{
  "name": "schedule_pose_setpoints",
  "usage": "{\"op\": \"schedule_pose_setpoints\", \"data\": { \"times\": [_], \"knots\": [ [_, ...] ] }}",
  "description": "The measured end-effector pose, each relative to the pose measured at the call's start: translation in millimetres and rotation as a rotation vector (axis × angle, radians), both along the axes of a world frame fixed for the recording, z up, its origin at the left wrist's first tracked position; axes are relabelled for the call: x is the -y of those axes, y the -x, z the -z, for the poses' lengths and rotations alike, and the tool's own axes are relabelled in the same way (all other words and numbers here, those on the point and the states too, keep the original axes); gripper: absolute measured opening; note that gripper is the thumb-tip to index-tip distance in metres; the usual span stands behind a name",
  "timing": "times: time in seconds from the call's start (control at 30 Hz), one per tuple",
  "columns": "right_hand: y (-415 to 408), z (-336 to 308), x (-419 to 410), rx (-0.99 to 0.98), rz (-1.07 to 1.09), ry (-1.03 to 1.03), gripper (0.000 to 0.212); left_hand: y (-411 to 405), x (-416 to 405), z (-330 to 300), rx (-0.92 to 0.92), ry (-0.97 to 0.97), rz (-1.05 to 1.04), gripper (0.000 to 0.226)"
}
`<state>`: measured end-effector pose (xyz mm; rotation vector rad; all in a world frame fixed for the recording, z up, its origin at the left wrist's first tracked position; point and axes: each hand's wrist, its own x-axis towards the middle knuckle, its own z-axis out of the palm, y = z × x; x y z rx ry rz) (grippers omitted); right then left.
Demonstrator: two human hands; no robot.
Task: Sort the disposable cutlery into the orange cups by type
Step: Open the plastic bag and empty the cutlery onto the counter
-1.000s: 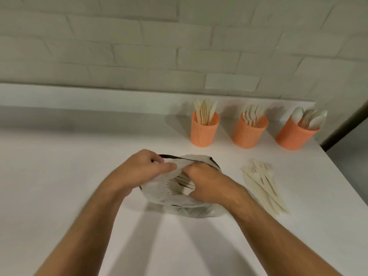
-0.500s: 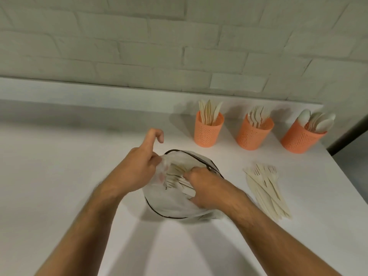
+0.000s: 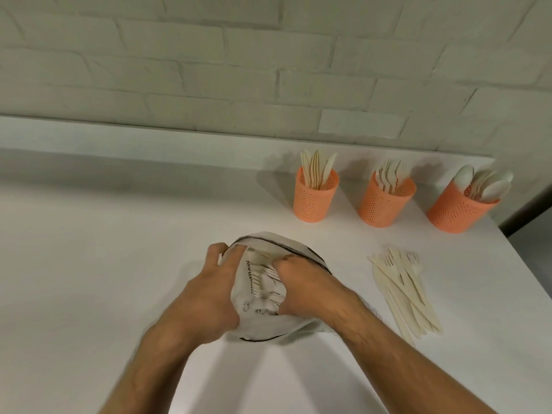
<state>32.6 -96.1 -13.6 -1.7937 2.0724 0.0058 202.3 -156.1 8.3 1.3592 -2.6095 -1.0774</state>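
1. A clear plastic bag (image 3: 263,297) with a dark rim lies on the white counter (image 3: 89,264), with pale cutlery inside it.
2. The left hand (image 3: 206,297) has its grip curled around the bag's left edge, holding the mouth wide.
3. The right hand (image 3: 310,291) reaches into the bag with its fingers curled; I cannot tell whether they clasp any cutlery.
4. A loose pile of forks and knives (image 3: 403,288) lies on the counter right of the bag.
5. Three orange cups stand near the brick wall: knives cup (image 3: 315,198), forks cup (image 3: 385,201), spoons cup (image 3: 457,209).
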Motion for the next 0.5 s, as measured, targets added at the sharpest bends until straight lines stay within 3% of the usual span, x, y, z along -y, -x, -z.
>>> {"op": "schedule_pose_setpoints", "data": {
  "times": [0.17,0.3,0.5],
  "knots": [
    [1.0,3.3,0.4,0.041,0.067,-0.006,0.028,-10.4,-4.0,3.5,-0.138,0.101,-0.199,0.081],
    [-4.1,5.2,-0.4,0.004,0.032,-0.05,0.045,-11.3,-10.3,6.4,-0.152,-0.029,-0.146,0.095],
    [-14.4,7.7,-2.7,-0.074,0.038,-0.012,0.05,-15.8,-13.3,5.6,-0.259,-0.231,-0.076,0.112]
  ]
}}
